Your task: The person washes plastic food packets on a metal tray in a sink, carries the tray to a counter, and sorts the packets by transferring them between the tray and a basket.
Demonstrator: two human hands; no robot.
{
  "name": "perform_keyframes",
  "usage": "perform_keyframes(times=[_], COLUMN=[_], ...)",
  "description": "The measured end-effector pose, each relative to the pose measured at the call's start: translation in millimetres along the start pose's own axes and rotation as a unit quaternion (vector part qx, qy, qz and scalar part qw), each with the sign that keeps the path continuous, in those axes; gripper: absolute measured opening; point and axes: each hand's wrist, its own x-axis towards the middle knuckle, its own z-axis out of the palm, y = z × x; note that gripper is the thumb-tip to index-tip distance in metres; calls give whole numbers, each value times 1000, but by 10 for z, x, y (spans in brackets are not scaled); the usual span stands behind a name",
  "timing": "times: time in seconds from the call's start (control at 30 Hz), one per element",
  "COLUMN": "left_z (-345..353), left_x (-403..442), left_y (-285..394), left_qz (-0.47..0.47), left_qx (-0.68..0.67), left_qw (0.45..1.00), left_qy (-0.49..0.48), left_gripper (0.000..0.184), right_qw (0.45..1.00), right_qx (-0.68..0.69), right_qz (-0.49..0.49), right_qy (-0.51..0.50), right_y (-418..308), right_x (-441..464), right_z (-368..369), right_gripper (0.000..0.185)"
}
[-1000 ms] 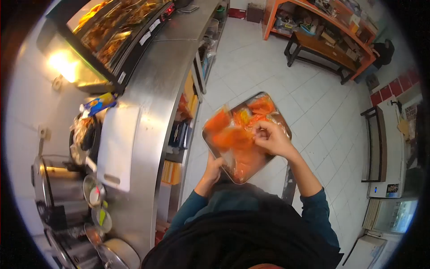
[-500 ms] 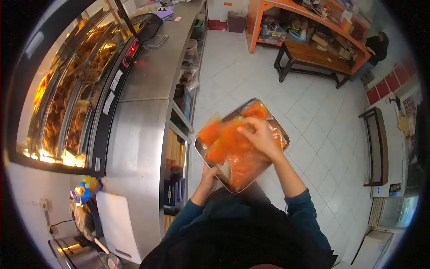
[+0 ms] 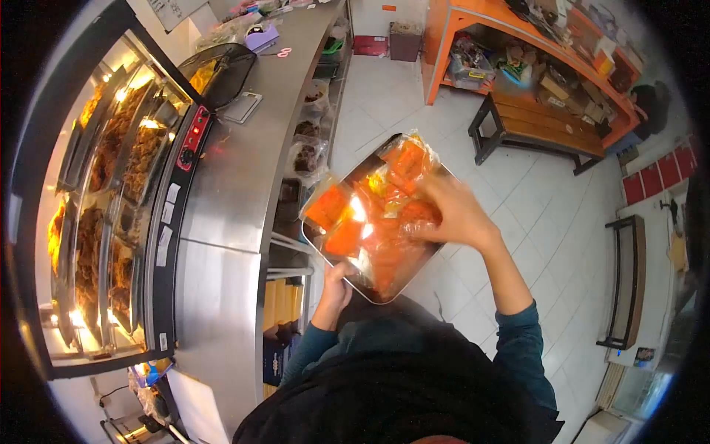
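Nearest the body, the left hand (image 3: 336, 288) grips the tray (image 3: 364, 161) by its near left side, thumb up over the rim and the other fingers mostly hidden below, so the tray is held up in front of the person, above the tiled floor. The right hand (image 3: 466, 211) is blurred over the tray's right side, its fingers curved down around a clear bag of orange-red contents (image 3: 419, 213); whether they are closed on it or only touching it, I cannot tell. More such bags already lie inside the tray, bunched and partly overlapping: one near the middle left (image 3: 344, 238), another tilted up at the left corner (image 3: 326, 207) and reaching over the rim, and one at the far corner (image 3: 408, 159). The bags seem gathered but not evenly laid out, and an exact count is hard to make through the shiny plastic. To the left runs a steel surface (image 3: 222, 192) with a white board (image 3: 198, 407) at its near end, a lit food cabinet (image 3: 166, 244), then a flat scale (image 3: 242, 107) and pink-handled scissors (image 3: 284, 52) farther along. Beyond the tray stand a wooden bench (image 3: 547, 118) and orange shelving (image 3: 444, 37), with another person (image 3: 651, 111) blurred at the far right
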Motion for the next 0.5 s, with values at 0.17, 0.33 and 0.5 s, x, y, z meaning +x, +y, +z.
perform_keyframes(times=[0.17,0.33,0.5], left_z=[82,74,272], left_x=[977,1887,2679], left_y=[135,271,659], left_qz=[1,-34,-65], left_qx=[8,-2,22], left_qw=[1000,999,998], left_qy=[15,10,-1], left_gripper=[52,55,59], right_qw=[988,980,963], right_qx=[-100,52,254], right_qz=[-96,-23,-9], right_qy=[-65,-191,-95], right_y=[551,899,1642], right_x=[847,1947,2755], right_z=[234,-98,-208], right_gripper=[49,31,19])
